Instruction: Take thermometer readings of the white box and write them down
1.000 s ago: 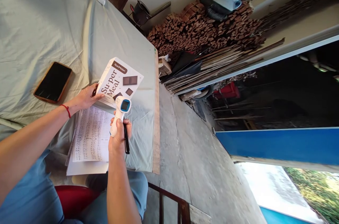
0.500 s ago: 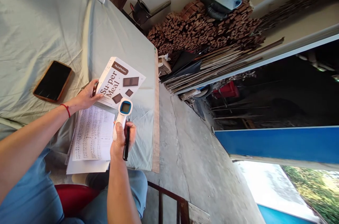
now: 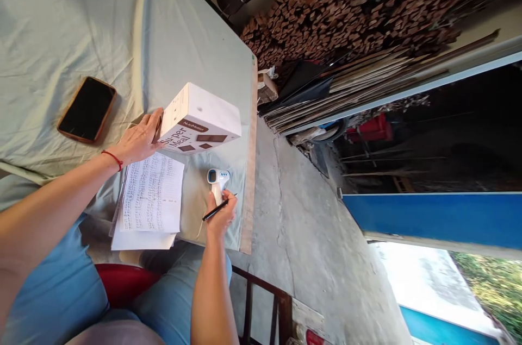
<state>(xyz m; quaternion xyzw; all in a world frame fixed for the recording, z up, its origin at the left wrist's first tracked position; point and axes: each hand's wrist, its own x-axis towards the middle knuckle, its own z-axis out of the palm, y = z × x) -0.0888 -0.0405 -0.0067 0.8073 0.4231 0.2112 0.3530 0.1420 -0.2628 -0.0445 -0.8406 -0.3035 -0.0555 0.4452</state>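
My left hand grips the left end of a white "Su-per Meal" box and holds it tipped up on edge above the table, its printed face turned toward me. My right hand holds a white and blue handheld thermometer gun together with a black pen, off to the right of the box and near the table's edge. A sheet covered in printed rows lies on the cloth between my two hands, on top of other white papers.
A phone with a dark screen lies on the pale green cloth to the left. The table's wooden edge runs beside a concrete floor. Stacked wood fills the back. A red seat is below me.
My left hand has tipped the box from lying flat to standing on edge. My right hand has moved the thermometer gun and pen to the right, away from the box.
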